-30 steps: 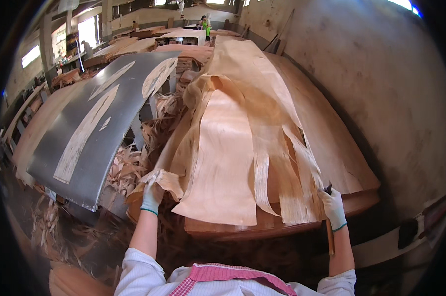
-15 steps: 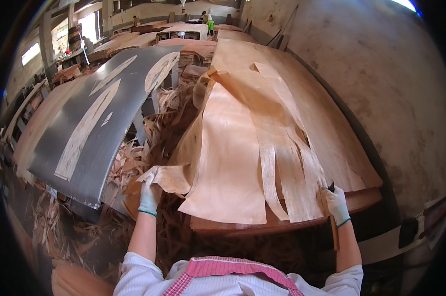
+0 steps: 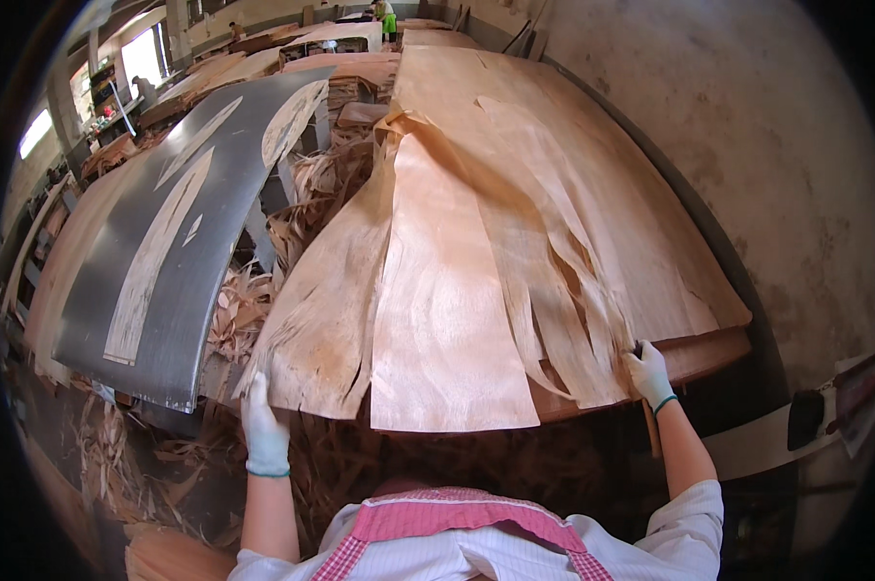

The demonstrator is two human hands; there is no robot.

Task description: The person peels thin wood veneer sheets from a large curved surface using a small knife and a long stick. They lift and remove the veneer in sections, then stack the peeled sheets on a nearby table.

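Overhead, from the head view, we record a stack of thin wood veneer sheets (image 3: 476,281) lying on a long table (image 3: 708,353) that runs along the wall (image 3: 776,145). Our left hand (image 3: 263,426), in a white glove, grips the near left corner of the top sheets with fingers closed on the frayed edge; our right hand (image 3: 647,373), also gloved, has its fingers pinched on the near ends of several narrow torn strips (image 3: 573,320) at the right. We judge the veneer light, limp and very fragile: it is already split along the grain into strips, so it should be held at the near edge with both hands well apart and lifted evenly. To the left stands a grey conveyor belt (image 3: 176,261) carrying pale veneer pieces (image 3: 156,261), and loose scraps (image 3: 253,300) fill the gap between belt and table. No bins or containers show, so we log no contents. Another person (image 3: 386,12) works far off at the back.
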